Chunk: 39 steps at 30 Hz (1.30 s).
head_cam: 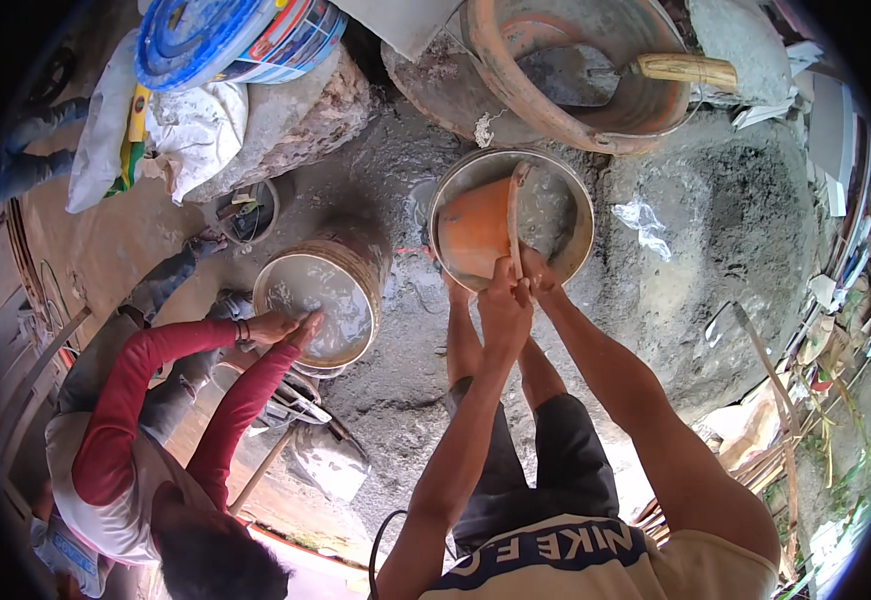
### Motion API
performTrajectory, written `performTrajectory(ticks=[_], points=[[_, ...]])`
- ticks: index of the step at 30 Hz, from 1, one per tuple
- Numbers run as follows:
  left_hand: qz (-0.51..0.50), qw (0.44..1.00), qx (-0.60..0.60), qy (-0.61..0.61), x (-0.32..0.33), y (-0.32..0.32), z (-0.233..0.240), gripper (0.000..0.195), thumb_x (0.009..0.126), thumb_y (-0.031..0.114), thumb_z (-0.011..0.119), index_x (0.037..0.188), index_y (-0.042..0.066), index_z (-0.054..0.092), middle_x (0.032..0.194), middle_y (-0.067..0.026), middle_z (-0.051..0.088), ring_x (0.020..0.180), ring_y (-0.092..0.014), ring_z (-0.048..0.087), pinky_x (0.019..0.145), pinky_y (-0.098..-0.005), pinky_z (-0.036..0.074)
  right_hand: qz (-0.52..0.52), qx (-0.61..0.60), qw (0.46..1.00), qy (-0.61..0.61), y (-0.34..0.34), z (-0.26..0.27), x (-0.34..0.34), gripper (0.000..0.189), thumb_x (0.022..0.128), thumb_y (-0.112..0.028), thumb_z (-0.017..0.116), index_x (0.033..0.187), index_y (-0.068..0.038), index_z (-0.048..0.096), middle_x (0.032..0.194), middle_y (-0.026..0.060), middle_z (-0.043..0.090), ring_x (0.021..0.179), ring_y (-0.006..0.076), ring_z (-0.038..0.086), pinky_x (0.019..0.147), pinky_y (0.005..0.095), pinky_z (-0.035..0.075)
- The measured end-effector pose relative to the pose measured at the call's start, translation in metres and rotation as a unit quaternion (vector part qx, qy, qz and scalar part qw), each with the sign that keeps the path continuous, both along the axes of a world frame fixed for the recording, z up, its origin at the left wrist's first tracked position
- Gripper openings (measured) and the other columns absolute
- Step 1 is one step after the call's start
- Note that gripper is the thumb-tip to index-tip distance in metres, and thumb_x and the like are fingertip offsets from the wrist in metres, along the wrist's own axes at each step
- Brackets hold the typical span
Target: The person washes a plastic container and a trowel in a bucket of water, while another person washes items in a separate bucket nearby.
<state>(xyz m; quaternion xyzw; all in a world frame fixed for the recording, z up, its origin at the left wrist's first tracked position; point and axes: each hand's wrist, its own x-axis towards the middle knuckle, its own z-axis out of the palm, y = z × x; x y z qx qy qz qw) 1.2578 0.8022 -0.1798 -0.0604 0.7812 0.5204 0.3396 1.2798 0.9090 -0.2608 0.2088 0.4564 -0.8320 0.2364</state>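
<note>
An orange bucket [477, 225] lies tilted on its side in the mouth of a larger round bucket [587, 217] that holds murky grey water [552, 206]. My left hand [505, 289] grips the near end of the orange bucket's rim, its fingers closed around the edge. Close beside it, my right hand [539, 270] also holds that rim, with part of its fingers hidden behind the edge. The large bucket stands on wet grey ground in front of my bare feet.
To the left, a co-worker's hands [285, 328] are over another bucket of cloudy water [364, 292]. A big mortar-stained tub [495, 67] with a wooden-handled tool [687, 69] is ahead. A blue-lidded pail [195, 45] stands on a stone block [293, 127]. Debris [818, 352] lines the right.
</note>
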Motion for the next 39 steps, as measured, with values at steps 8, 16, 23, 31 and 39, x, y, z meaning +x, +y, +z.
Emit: performTrajectory(ticks=[8,16,23,31,39], points=[[-0.049,0.997,0.063,0.02,0.037,0.017,0.042,0.049,0.08,-0.001,0.055,0.128,0.003,0.048,0.123,-0.0255,0.056,0.106,-0.043,0.059,0.089,-0.0487,0.049,-0.151,0.263,0.933,-0.194,0.011,0.095,-0.012,0.069,0.085,-0.067,0.058,0.082,0.002,0.064,0.07,0.0074,0.061,0.065,0.0131,0.059,0.054,0.0269,0.046],[0.02,0.982,0.024,0.188,0.041,0.014,0.147,0.033,0.084,0.013,0.066,0.114,0.0,0.058,0.11,-0.0213,0.065,0.103,-0.039,0.063,0.09,-0.0451,0.05,-0.406,0.195,0.845,-0.288,0.03,0.184,-0.001,0.106,0.079,-0.075,0.055,0.128,0.019,0.044,0.126,0.0207,0.055,0.113,0.0271,0.057,0.093,0.0369,0.046],[0.04,0.992,0.008,0.122,0.066,0.032,0.255,0.044,0.092,0.034,0.061,0.119,0.001,0.051,0.108,-0.0191,0.066,0.092,-0.032,0.067,0.082,-0.0388,0.052,-0.288,0.413,0.859,-0.091,0.062,0.286,0.044,0.056,0.093,-0.05,0.056,0.118,0.001,0.063,0.098,0.0074,0.065,0.087,0.017,0.06,0.073,0.0314,0.049],[0.185,0.977,0.098,0.034,0.077,0.051,0.362,0.095,0.085,0.052,0.061,0.15,0.005,0.009,0.131,-0.0345,0.042,0.127,-0.047,0.042,0.101,-0.0449,0.04,-0.135,0.405,0.864,0.268,0.02,0.417,0.079,0.029,0.093,-0.023,0.063,0.093,0.006,0.064,0.077,0.008,0.064,0.075,0.0176,0.06,0.066,0.0338,0.048],[0.301,0.938,0.152,0.078,0.07,0.035,0.329,0.077,0.084,0.018,0.054,0.151,0.013,0.016,0.124,-0.0252,0.055,0.119,-0.038,0.052,0.099,-0.044,0.042,0.226,0.505,0.737,0.388,0.022,0.487,0.072,0.02,0.079,-0.001,0.061,0.096,0.008,0.06,0.084,0.0248,0.061,0.078,0.0413,0.06,0.068,0.0466,0.045]])
